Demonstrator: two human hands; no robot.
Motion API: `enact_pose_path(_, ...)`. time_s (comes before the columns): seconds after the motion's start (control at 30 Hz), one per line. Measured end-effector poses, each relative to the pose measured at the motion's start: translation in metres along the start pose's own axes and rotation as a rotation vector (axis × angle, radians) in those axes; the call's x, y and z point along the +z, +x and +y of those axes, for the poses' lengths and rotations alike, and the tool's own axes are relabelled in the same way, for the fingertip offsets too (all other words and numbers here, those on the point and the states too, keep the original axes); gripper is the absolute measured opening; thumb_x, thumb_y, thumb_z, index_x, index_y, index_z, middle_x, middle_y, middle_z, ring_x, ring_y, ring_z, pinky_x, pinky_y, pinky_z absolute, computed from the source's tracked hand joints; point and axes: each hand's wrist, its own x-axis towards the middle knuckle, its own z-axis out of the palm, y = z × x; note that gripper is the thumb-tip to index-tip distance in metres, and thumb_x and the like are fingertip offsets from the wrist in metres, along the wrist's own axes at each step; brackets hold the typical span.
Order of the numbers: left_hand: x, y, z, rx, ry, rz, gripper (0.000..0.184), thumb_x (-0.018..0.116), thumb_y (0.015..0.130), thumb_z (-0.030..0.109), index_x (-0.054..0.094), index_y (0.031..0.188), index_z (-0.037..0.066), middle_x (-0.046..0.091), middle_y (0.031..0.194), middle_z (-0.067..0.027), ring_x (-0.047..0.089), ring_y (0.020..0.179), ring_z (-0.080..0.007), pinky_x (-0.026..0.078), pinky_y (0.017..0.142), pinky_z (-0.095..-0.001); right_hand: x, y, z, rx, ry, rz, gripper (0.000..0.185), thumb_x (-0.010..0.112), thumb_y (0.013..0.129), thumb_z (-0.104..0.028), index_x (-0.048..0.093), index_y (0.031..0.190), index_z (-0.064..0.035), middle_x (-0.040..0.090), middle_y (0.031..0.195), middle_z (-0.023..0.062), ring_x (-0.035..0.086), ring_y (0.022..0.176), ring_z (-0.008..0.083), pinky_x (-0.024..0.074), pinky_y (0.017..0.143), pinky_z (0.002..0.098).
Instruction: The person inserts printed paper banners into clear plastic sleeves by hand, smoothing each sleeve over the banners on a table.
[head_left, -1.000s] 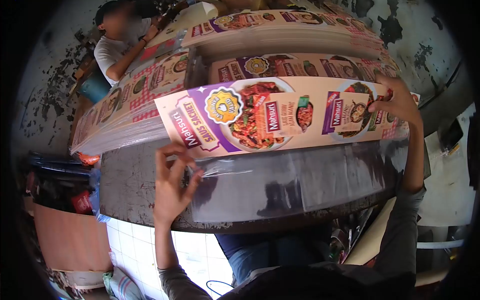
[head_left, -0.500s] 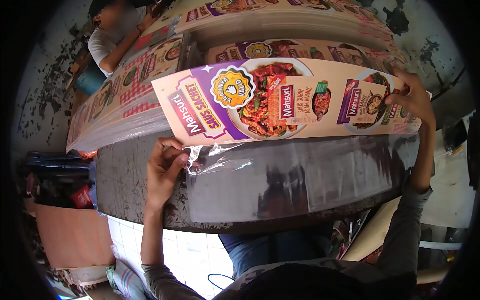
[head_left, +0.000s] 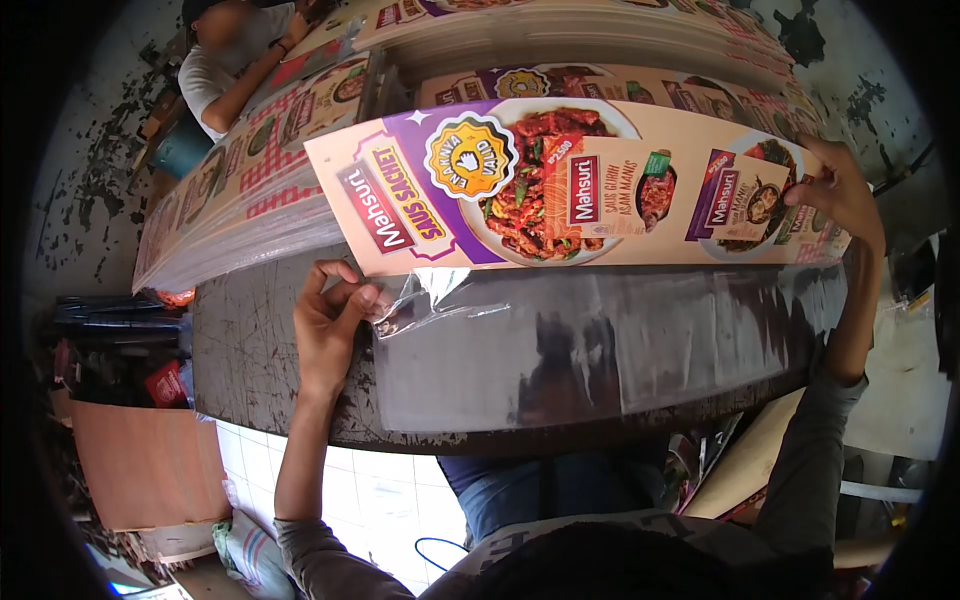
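A long printed card (head_left: 660,190) with food pictures stands tilted above the dark table (head_left: 260,340). My right hand (head_left: 840,195) grips its right end, thumb on the printed face. A clear plastic sleeve (head_left: 560,350) lies along the table's front edge, its upper edge meeting the card's lower edge. Between thumb and fingers, my left hand (head_left: 335,315) pinches the sleeve's lifted upper left corner, just below the card's left end. Whether the card's lower edge is inside the sleeve I cannot tell.
Stacks of similar printed cards stand at the left (head_left: 250,185) and along the back (head_left: 580,35). Another person (head_left: 225,70) sits at the back left, beside a teal bin (head_left: 183,148). A brown cardboard piece (head_left: 150,465) is at the lower left.
The card has shifted slightly right and away from me with my right hand. My left hand has closed on the sleeve's corner and lifted it; that corner lay lower before.
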Motion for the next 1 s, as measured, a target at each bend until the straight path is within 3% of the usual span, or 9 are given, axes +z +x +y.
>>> enact_pose_path(0.07, 0.0, 0.0, 0.0, -0.01, 0.012, 0.002, 0.018, 0.059, 0.085, 0.005, 0.043, 0.094, 0.004, 0.064, 0.073, -0.0088, 0.056, 0.063, -0.008, 0.043, 0.06, -0.0199, 0.001, -0.002, -0.001, -0.062, 0.029, 0.072, 0.049, 0.077, 0.063, -0.011, 0.057, 0.105, 0.0047, 0.059, 0.072, 0.0026, 0.051, 0.051, 0.0046, 0.0361, 0.039, 0.0207)
enact_pose_path(0.17, 0.001, 0.0, 0.003, -0.012, 0.035, 0.008, 0.018, 0.059, 0.084, 0.006, 0.044, 0.093, 0.004, 0.064, 0.073, -0.0091, 0.056, 0.064, -0.0081, 0.043, 0.061, -0.02, -0.002, -0.002, -0.024, 0.11, 0.031, 0.023, 0.033, 0.072, 0.063, -0.006, 0.055, 0.089, 0.0027, 0.057, 0.073, -0.0001, 0.052, 0.068, 0.0036, 0.042, 0.059, 0.0208)
enact_pose_path(0.23, 0.001, 0.0, 0.002, -0.01, 0.019, 0.005, 0.017, 0.06, 0.084, 0.006, 0.045, 0.092, 0.004, 0.064, 0.073, -0.0092, 0.056, 0.064, -0.0081, 0.043, 0.061, -0.02, -0.007, 0.003, -0.02, 0.124, 0.031, -0.136, 0.031, 0.072, 0.064, -0.006, 0.055, 0.088, 0.0028, 0.056, 0.072, -0.0007, 0.051, 0.067, 0.0032, 0.0411, 0.058, 0.0206)
enact_pose_path(0.57, 0.0, 0.001, 0.001, -0.009, 0.005, 0.004, 0.013, 0.059, 0.085, 0.006, 0.047, 0.089, 0.004, 0.064, 0.075, -0.0098, 0.057, 0.064, -0.0086, 0.044, 0.061, -0.0204, -0.01, 0.003, -0.03, 0.103, -0.068, -0.153, 0.031, 0.072, 0.062, -0.008, 0.055, 0.085, 0.0014, 0.054, 0.069, -0.0007, 0.049, 0.063, 0.0032, 0.0379, 0.056, 0.0201)
enact_pose_path(0.77, -0.003, 0.002, -0.001, 0.0, 0.023, -0.006, 0.012, 0.057, 0.085, 0.003, 0.046, 0.089, 0.003, 0.065, 0.078, -0.0124, 0.063, 0.071, -0.0123, 0.047, 0.061, -0.0206, -0.003, -0.005, -0.029, 0.105, 0.002, 0.08, 0.037, 0.075, 0.062, -0.014, 0.058, 0.091, 0.0009, 0.05, 0.066, -0.0013, 0.045, 0.064, 0.0054, 0.0343, 0.056, 0.0224)
enact_pose_path(0.83, 0.0, 0.001, 0.001, -0.013, 0.027, 0.009, 0.013, 0.058, 0.085, 0.004, 0.046, 0.09, 0.003, 0.065, 0.077, -0.0115, 0.061, 0.068, -0.011, 0.046, 0.062, -0.0204, -0.009, 0.006, -0.038, 0.204, -0.046, -0.186, 0.041, 0.077, 0.063, -0.018, 0.059, 0.094, 0.0011, 0.051, 0.072, 0.0001, 0.046, 0.07, 0.0074, 0.0345, 0.06, 0.0231)
enact_pose_path(0.87, 0.001, 0.001, 0.002, -0.024, 0.032, 0.023, 0.013, 0.059, 0.085, 0.006, 0.047, 0.09, 0.003, 0.064, 0.075, -0.0106, 0.059, 0.065, -0.0097, 0.045, 0.062, -0.0202, -0.01, 0.006, -0.034, 0.205, -0.045, -0.185, 0.041, 0.077, 0.063, -0.018, 0.059, 0.094, 0.0011, 0.051, 0.072, 0.0001, 0.046, 0.07, 0.0074, 0.0345, 0.06, 0.0231)
enact_pose_path(0.97, 0.0, 0.001, 0.002, -0.023, 0.034, 0.015, 0.014, 0.059, 0.085, 0.006, 0.047, 0.091, 0.003, 0.064, 0.075, -0.011, 0.059, 0.065, -0.0099, 0.045, 0.063, -0.0202, -0.007, 0.008, -0.02, 0.152, -0.053, -0.17, 0.041, 0.077, 0.063, -0.02, 0.06, 0.094, 0.0006, 0.051, 0.074, 0.0, 0.045, 0.07, 0.0077, 0.0343, 0.06, 0.023)
enact_pose_path(1.0, 0.0, 0.001, 0.002, -0.023, 0.035, 0.013, 0.014, 0.059, 0.085, 0.006, 0.047, 0.091, 0.003, 0.064, 0.075, -0.011, 0.059, 0.065, -0.0099, 0.045, 0.063, -0.0202, -0.005, 0.01, -0.017, 0.01, -0.1, -0.142, 0.038, 0.075, 0.067, -0.02, 0.061, 0.094, 0.0007, 0.053, 0.069, -0.0005, 0.047, 0.063, 0.0075, 0.036, 0.055, 0.023)
